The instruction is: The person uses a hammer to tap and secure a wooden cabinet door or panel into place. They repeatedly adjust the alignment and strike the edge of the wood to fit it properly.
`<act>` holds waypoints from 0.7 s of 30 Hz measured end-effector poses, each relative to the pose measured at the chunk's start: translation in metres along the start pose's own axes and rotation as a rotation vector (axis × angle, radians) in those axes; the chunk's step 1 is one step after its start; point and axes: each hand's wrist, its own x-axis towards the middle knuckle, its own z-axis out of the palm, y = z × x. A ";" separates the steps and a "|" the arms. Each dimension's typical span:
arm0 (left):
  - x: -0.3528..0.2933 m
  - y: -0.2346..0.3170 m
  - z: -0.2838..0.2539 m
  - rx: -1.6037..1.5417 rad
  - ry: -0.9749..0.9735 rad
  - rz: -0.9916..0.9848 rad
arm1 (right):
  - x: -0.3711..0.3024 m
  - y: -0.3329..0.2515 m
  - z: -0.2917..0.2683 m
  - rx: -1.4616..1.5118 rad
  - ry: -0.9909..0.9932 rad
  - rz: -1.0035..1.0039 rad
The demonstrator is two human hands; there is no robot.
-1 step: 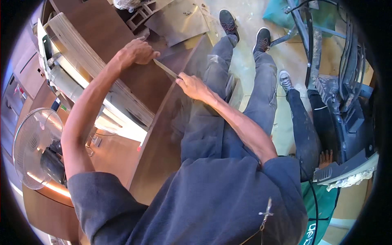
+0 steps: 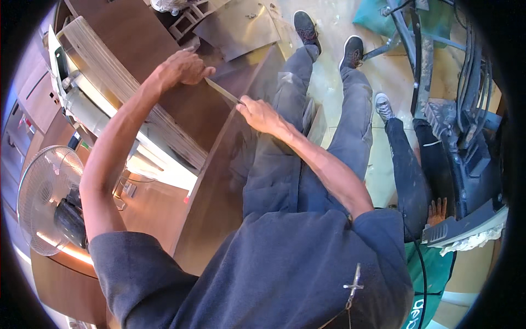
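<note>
A thin flat bar (image 2: 222,91), shaped like a file, spans the gap between my two hands. My left hand (image 2: 188,67) is closed round its far-left end, thumb out toward the right. Nearer to me, the fingers of my right hand (image 2: 263,114) pinch the other end. Under the bar is a brown wood-grain panel (image 2: 213,192), with its long edge running from the lower left to the upper right. Whether the bar touches that edge I cannot tell. Both palms are hidden.
Left of the panel lie a stack of boards (image 2: 98,55) and a wire-caged fan (image 2: 49,197). A loose sheet (image 2: 238,30) is on the floor ahead. At right, another person's legs (image 2: 408,164) and hand (image 2: 436,212) show beside dark machinery with cables (image 2: 466,137).
Both hands and the bar keep nearly the same place. The cross pendant on my chest has swung slightly left.
</note>
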 end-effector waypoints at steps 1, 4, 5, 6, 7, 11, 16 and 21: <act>0.000 0.004 -0.005 -0.006 -0.020 -0.001 | -0.002 -0.006 -0.006 -0.002 -0.017 0.022; 0.005 0.010 -0.017 0.000 -0.071 -0.004 | -0.007 -0.014 -0.008 -0.062 -0.035 0.069; 0.007 0.009 -0.019 0.011 -0.091 0.003 | -0.007 -0.018 -0.008 -0.100 -0.062 0.088; 0.009 0.010 -0.019 0.020 -0.116 0.014 | -0.007 -0.018 -0.005 -0.092 -0.066 0.102; 0.011 0.010 -0.020 0.020 -0.129 -0.004 | -0.007 -0.017 -0.002 -0.084 -0.071 0.117; 0.015 0.012 -0.023 0.001 -0.181 -0.045 | -0.003 -0.013 0.006 -0.091 -0.020 0.077; 0.026 0.005 -0.009 0.006 -0.281 -0.097 | 0.019 -0.023 0.007 -0.157 -0.092 0.152; 0.038 0.007 -0.029 -0.167 -0.496 -0.247 | 0.020 -0.028 -0.020 -0.153 -0.190 0.183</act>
